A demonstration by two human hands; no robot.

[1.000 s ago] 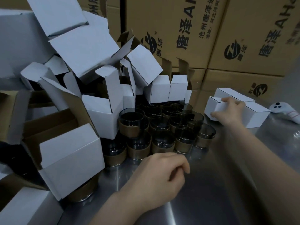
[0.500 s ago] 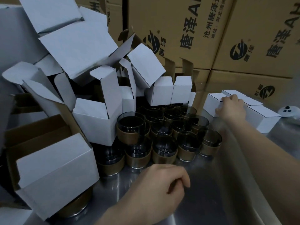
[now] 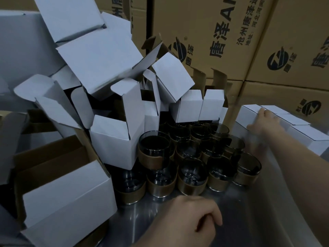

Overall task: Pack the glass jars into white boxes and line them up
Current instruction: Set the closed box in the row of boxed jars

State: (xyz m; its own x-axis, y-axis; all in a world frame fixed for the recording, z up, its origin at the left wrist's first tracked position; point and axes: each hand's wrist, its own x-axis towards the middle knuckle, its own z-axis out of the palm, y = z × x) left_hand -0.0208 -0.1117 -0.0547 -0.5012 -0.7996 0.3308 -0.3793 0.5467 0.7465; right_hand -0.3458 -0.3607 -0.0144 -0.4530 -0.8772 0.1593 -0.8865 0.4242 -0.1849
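— White card all along that row: why is the right hand laid on the end box like that?
— Squaring it up, I'd say. Fingers lie over the top edge and the thumb is spread on the near face, so it looks like a press, not a grip. The closed white boxes run off to the right of that hand, side against side, and a nudge at the end would keep the line tight.
— And the left hand?
— Idle, low on the steel counter, fingers loosely curled with nothing in them. It sits just in front of the glass jars, handy for lifting one.
— Plenty left, then.
— A whole cluster, upright and crowded together between the two hands, each with a brown band round its lower half. To the left of the left hand, the open white boxes are heaped with flaps up, ready to take a jar.
— Within reach?
— Seems so; the nearest box stands right beside a jar. Glass packed that close could knock together, mind.
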